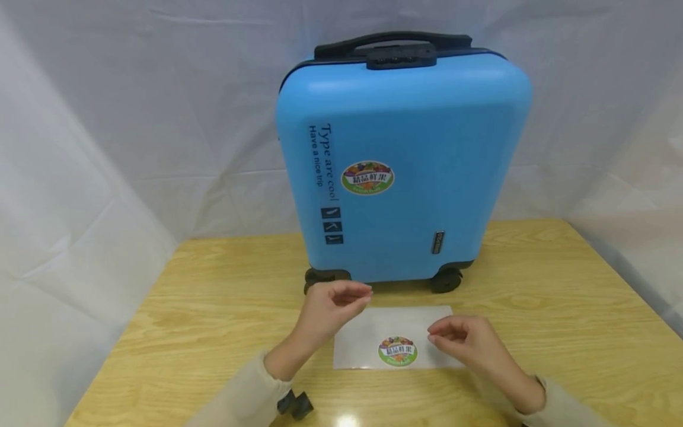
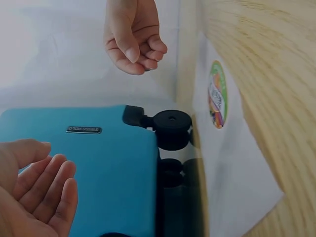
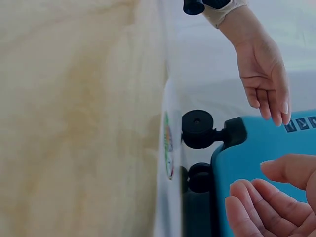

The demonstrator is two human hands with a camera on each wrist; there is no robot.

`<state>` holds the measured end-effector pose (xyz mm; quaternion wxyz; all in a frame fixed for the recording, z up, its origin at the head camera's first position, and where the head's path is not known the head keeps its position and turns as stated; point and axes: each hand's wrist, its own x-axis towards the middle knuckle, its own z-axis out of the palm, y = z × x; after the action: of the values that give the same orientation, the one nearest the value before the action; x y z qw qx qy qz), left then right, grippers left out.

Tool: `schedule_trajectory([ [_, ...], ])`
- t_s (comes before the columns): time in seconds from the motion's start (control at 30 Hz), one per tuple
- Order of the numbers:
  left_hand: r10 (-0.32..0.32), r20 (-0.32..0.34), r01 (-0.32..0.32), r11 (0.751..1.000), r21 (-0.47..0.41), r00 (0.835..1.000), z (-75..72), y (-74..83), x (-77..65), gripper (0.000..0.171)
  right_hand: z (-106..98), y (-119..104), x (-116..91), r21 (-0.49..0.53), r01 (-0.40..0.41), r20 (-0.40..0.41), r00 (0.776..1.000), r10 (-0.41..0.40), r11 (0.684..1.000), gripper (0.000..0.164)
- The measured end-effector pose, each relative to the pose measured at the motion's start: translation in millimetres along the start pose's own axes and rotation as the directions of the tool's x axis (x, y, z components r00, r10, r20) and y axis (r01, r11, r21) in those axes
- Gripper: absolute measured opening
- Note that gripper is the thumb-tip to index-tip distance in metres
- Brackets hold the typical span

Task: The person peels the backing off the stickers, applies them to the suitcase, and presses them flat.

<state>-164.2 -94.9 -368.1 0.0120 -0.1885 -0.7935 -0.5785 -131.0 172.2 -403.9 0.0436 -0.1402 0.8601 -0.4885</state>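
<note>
A blue hard-shell suitcase stands upright on its black wheels, with an oval fruit sticker on its front. Before it lies a white sheet bearing a similar oval fruit sticker. My left hand hovers over the sheet's left side, near the suitcase's lower edge, its fingers loosely bent and nothing between them. Past the sheet's right edge, my right hand is also raised with relaxed fingers. In the left wrist view, the palm of the left hand looks bare; the right wrist view shows the right hand likewise.
A wooden table carries everything, with white cloth hanging behind and at the sides. The suitcase has a black top handle and a small nameplate. A small black object shows beside the left sleeve.
</note>
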Motion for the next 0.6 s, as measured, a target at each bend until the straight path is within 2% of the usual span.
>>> schedule_trajectory([
  [0.3,-0.059,0.045,0.059,0.998,-0.004,0.997,3.2,-12.7,-2.5,0.018,2.7,10.3,-9.1,0.044,0.003,0.037,0.999,-0.005,0.999,0.013],
  [0.5,-0.093,0.057,0.092,0.996,0.018,0.994,8.0,-19.7,-1.0,0.016,6.8,13.6,-15.6,0.057,-0.092,0.092,0.992,0.087,0.994,0.016],
  [0.6,-0.099,0.063,0.098,0.995,0.019,0.993,9.4,-22.5,-0.6,0.016,5.5,16.3,-17.4,0.061,-0.122,0.088,0.989,0.117,0.991,0.016],
])
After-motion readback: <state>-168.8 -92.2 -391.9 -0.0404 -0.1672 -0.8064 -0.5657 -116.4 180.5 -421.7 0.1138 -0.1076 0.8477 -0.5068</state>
